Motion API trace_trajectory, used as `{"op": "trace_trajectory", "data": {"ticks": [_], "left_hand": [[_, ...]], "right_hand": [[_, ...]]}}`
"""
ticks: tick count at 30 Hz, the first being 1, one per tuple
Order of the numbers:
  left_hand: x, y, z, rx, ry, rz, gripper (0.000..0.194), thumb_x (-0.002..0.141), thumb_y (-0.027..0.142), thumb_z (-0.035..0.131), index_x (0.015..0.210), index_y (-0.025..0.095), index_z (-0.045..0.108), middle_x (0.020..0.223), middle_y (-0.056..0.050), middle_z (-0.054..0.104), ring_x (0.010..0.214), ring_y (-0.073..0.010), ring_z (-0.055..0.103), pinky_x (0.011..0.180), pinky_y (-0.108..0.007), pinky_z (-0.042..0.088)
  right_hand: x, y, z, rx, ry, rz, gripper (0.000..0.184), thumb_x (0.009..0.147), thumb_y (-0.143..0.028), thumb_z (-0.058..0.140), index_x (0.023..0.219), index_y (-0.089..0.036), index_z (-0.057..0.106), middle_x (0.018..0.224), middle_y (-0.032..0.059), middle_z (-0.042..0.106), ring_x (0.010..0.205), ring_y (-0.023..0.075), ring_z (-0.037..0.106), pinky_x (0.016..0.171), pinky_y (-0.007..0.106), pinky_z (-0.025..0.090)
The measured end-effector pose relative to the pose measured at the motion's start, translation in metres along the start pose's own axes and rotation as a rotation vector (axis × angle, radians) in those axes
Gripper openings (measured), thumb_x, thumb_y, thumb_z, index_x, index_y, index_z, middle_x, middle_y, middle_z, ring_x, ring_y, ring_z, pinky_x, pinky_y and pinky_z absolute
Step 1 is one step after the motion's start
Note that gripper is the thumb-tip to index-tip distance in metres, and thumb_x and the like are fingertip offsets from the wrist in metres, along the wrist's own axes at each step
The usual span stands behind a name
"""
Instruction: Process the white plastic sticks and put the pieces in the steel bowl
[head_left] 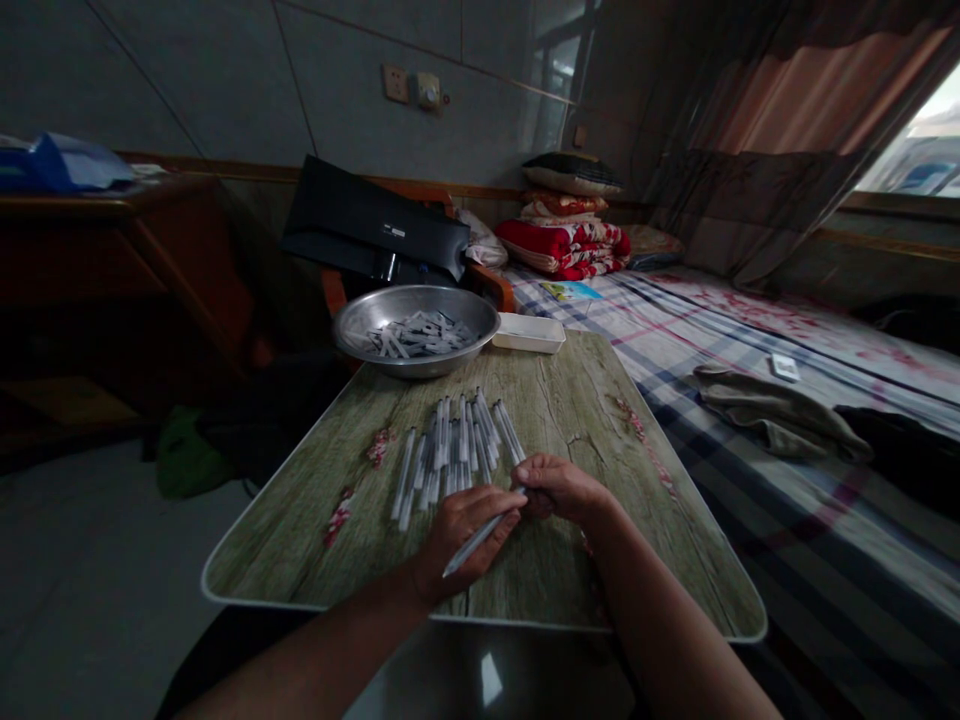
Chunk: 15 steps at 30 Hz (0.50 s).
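Observation:
My left hand (469,535) is closed around a slim, whitish see-through pen (474,548), which slants across the palm with its near end pointing down and left. At the pen's far end, the fingers of my right hand (559,487) are pinched together, touching the left fingertips. Whether a small part sits between those right fingers is hidden. Just beyond both hands, a loose pile of similar pens (450,445) lies on the wood-patterned table (292,530), most with dark far ends. A couple of pens (510,432) reach right up to my right hand.
A steel bowl (416,368) full of small clear and dark pieces stands at the table's far left, beside a white tray (529,335). Behind them a black monitor (375,225) leans on a chair. A bed with a checked sheet (675,345) runs along the right.

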<state>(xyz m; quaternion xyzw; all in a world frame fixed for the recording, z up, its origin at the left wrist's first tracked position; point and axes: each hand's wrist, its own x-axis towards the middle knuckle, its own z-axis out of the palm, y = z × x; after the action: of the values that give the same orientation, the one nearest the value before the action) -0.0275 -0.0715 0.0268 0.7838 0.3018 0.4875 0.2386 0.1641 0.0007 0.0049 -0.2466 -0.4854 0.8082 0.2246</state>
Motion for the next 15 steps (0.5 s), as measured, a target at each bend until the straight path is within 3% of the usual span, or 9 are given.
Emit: {"op": "trace_trajectory", "data": {"ticks": [7, 15], "left_hand": [[-0.005, -0.004, 0.003, -0.109, 0.036, -0.163, 0.021, 0.093, 0.024, 0.058, 0.107, 0.024, 0.072, 0.089, -0.006, 0.075, 0.074, -0.0152, 0.069, 0.072, -0.029, 0.056], [-0.004, -0.004, 0.001, -0.149, 0.092, -0.233, 0.019, 0.093, 0.025, 0.058, 0.107, 0.025, 0.071, 0.085, -0.003, 0.075, 0.07, -0.0137, 0.069, 0.07, -0.027, 0.055]], "right_hand": [[-0.001, -0.002, 0.002, -0.01, -0.017, -0.061, 0.049, 0.078, -0.054, 0.072, 0.058, -0.016, 0.048, 0.045, -0.0082, 0.035, 0.038, 0.0039, 0.024, 0.039, 0.021, 0.015], [-0.001, -0.005, 0.01, 0.026, 0.011, -0.146, 0.037, 0.076, -0.046, 0.077, 0.078, -0.017, 0.053, 0.054, -0.0077, 0.043, 0.044, 0.0046, 0.028, 0.041, 0.019, 0.02]]}}
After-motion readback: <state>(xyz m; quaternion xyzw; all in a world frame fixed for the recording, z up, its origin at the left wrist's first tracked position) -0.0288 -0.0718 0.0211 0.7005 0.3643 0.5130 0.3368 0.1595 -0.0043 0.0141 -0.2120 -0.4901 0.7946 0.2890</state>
